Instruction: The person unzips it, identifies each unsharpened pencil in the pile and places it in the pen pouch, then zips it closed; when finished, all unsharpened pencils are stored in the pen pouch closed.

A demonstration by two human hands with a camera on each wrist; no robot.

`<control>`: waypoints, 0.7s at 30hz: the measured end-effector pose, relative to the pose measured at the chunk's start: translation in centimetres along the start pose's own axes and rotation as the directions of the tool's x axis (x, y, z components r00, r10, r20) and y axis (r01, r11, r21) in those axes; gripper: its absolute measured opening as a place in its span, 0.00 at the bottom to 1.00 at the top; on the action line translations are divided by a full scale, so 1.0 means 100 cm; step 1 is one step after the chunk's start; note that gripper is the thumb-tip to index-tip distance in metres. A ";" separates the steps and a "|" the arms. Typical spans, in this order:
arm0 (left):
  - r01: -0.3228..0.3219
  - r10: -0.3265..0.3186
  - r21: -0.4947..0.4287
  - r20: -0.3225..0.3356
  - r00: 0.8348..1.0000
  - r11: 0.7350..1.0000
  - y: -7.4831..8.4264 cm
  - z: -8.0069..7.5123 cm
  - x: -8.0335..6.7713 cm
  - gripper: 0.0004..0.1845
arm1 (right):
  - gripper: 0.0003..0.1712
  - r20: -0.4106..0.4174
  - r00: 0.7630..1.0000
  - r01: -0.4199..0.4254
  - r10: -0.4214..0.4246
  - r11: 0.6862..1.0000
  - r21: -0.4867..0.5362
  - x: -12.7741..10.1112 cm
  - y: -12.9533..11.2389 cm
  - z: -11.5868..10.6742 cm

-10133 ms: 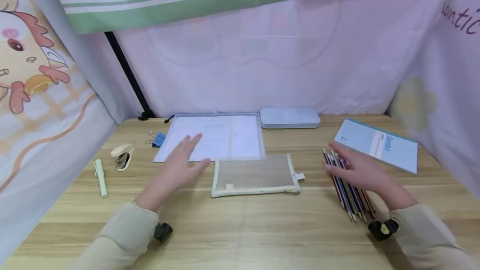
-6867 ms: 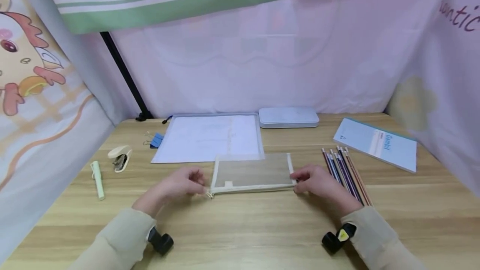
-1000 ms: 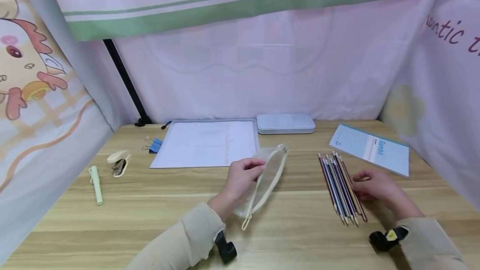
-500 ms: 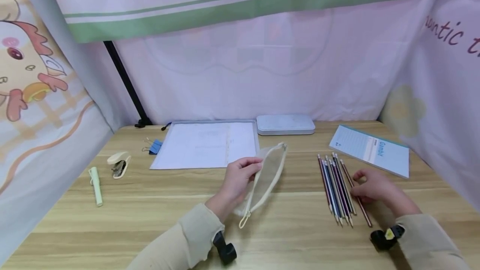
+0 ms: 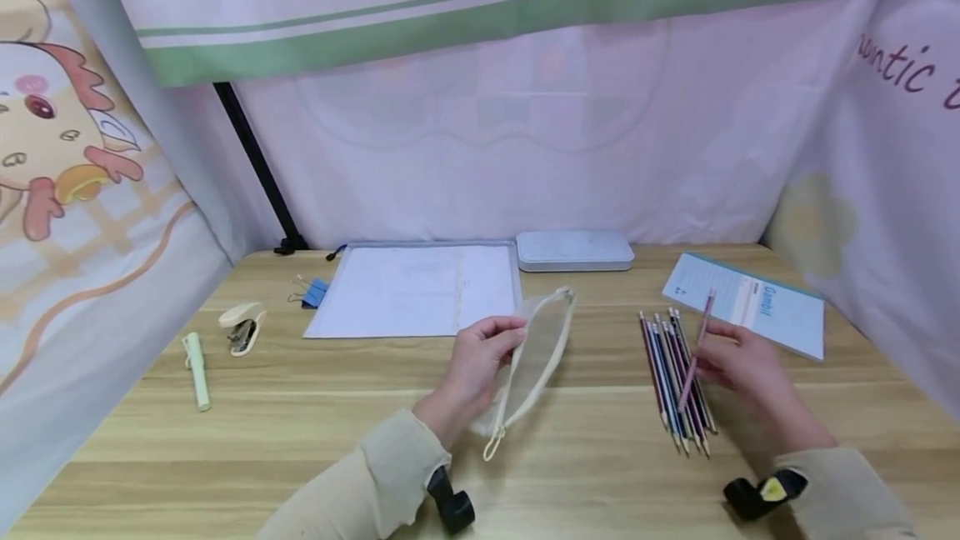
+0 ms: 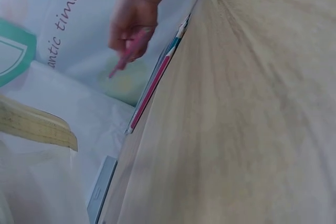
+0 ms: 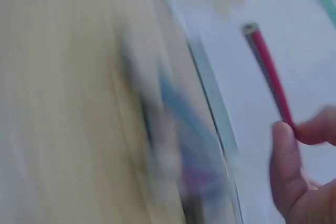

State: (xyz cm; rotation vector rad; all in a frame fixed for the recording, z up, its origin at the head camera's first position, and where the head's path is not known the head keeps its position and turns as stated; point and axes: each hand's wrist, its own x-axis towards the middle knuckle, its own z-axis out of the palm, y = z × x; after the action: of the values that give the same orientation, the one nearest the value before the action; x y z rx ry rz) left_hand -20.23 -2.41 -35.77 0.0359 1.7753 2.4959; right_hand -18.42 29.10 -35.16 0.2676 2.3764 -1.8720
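My left hand (image 5: 468, 369) pinches the near side of a sheer mesh zip pouch (image 5: 542, 348), lifted and tilted with its mouth gaping to the right. A pale pull loop hangs at its lower end, and the zip edge (image 6: 37, 127) shows in the left wrist view. Thumb and finger of my right hand (image 5: 746, 369) pinch one pink-red pencil (image 5: 706, 317), raised over the other pencils. Its flat end points away from the fingers in the right wrist view, where the pencil (image 7: 270, 72) shows sharply. Below lies a loose bunch of pencils (image 5: 663, 365), blurred in that view.
Behind the pouch lies a clear folder with papers (image 5: 405, 290), beside a pale flat case (image 5: 575, 251). A blue notebook (image 5: 780, 315) sits back right. At left are a blue binder clip (image 5: 315, 293), a stapler (image 5: 243, 330) and a light-green pen (image 5: 197, 372).
The pouch, flat on the table earlier, is now held up with its mouth apart. My right hand has drawn one pencil off the bunch's right side and lifted it.
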 end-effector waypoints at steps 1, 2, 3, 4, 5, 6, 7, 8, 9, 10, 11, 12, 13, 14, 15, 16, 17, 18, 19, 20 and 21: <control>-0.003 0.003 0.002 -0.003 1.000 1.000 0.000 0.001 -0.001 0.09 | 0.28 -0.004 1.000 0.015 -0.015 0.996 0.088 -0.003 -0.005 0.011; -0.011 0.011 0.008 -0.003 1.000 1.000 0.000 0.001 -0.001 0.09 | 0.26 -0.007 0.999 0.035 -0.034 0.984 0.177 -0.005 -0.009 0.022; -0.017 0.017 0.014 -0.004 1.000 1.000 -0.001 0.002 -0.002 0.09 | 0.24 -0.008 0.999 0.048 -0.048 0.968 0.246 -0.007 -0.013 0.034; -0.019 0.020 0.020 -0.006 1.000 1.000 -0.001 0.003 -0.002 0.09 | 0.22 -0.015 0.999 0.052 -0.050 0.953 0.300 -0.009 -0.017 0.047; -0.022 0.023 0.025 -0.005 1.000 0.999 -0.002 0.004 -0.003 0.09 | 0.22 -0.022 0.998 0.058 -0.053 0.937 0.343 -0.011 -0.021 0.059; -0.026 0.026 0.032 -0.004 1.000 0.999 -0.002 0.006 -0.003 0.09 | 0.24 -0.027 0.998 0.062 -0.055 0.927 0.370 -0.012 -0.024 0.070; -0.029 0.029 0.036 0.000 1.000 0.999 -0.003 0.007 -0.004 0.09 | 0.25 -0.033 0.998 0.068 -0.060 0.917 0.393 -0.013 -0.026 0.082; -0.028 0.028 0.035 0.003 1.000 0.999 -0.004 0.008 -0.004 0.08 | 0.26 -0.040 0.997 0.070 -0.059 0.910 0.408 -0.013 -0.028 0.092; -0.025 0.025 0.031 0.003 1.000 0.999 -0.005 0.010 -0.005 0.08 | 0.28 -0.047 0.997 0.069 -0.055 0.907 0.416 -0.014 -0.030 0.102; -0.025 0.025 0.027 0.004 1.000 0.999 -0.006 0.011 -0.005 0.08 | 0.29 -0.057 0.997 0.069 -0.049 0.903 0.424 -0.014 -0.030 0.111; -0.030 0.029 0.025 0.007 1.000 0.999 -0.007 0.012 -0.006 0.08 | 0.31 -0.065 0.997 0.070 -0.047 0.905 0.420 -0.014 -0.031 0.119; -0.031 0.030 0.021 0.008 1.000 0.999 -0.007 0.013 -0.006 0.09 | 0.31 -0.072 0.996 0.072 -0.046 0.908 0.413 -0.014 -0.030 0.127; -0.030 0.030 0.018 0.010 1.000 0.999 -0.008 0.014 -0.006 0.09 | 0.31 -0.075 0.996 0.074 -0.047 0.911 0.405 -0.015 -0.030 0.134; -0.029 0.028 0.015 0.007 1.000 0.999 -0.008 0.014 -0.006 0.09 | 0.31 -0.078 0.996 0.076 -0.048 0.915 0.397 -0.016 -0.029 0.140; -0.032 0.032 0.016 0.008 0.999 0.999 -0.008 0.015 -0.006 0.09 | 0.31 -0.080 0.995 0.080 -0.052 0.916 0.393 -0.017 -0.028 0.146; -0.033 0.033 0.014 0.006 0.999 0.999 -0.009 0.015 -0.007 0.09 | 0.31 -0.082 0.995 0.088 -0.060 0.917 0.389 -0.019 -0.028 0.152; -0.036 0.036 0.013 0.003 0.999 0.999 -0.009 0.016 -0.006 0.10 | 0.31 -0.079 0.994 0.094 -0.069 0.918 0.385 -0.020 -0.027 0.156; -0.038 0.038 0.011 -0.003 0.999 0.999 -0.009 0.016 -0.006 0.10 | 0.31 -0.077 0.994 0.098 -0.074 0.918 0.385 -0.022 -0.026 0.161; -0.045 0.045 0.011 -0.007 0.999 0.999 -0.009 0.017 -0.006 0.10 | 0.31 -0.072 0.994 0.103 -0.081 0.917 0.386 -0.023 -0.026 0.165; -0.052 0.053 0.010 -0.011 0.999 0.999 -0.009 0.017 -0.006 0.11 | 0.30 -0.071 0.994 0.102 -0.081 0.918 0.384 -0.025 -0.026 0.168; -0.059 0.059 0.008 -0.015 0.998 0.998 -0.009 0.017 -0.006 0.11 | 0.30 -0.065 0.995 0.098 -0.080 0.921 0.378 -0.027 -0.025 0.171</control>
State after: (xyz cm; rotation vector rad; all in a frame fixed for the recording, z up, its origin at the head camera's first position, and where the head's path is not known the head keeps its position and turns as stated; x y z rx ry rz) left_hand -19.51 -0.51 -36.07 0.0704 1.8153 2.5365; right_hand -16.79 11.68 -36.29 0.2403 2.0636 -2.3908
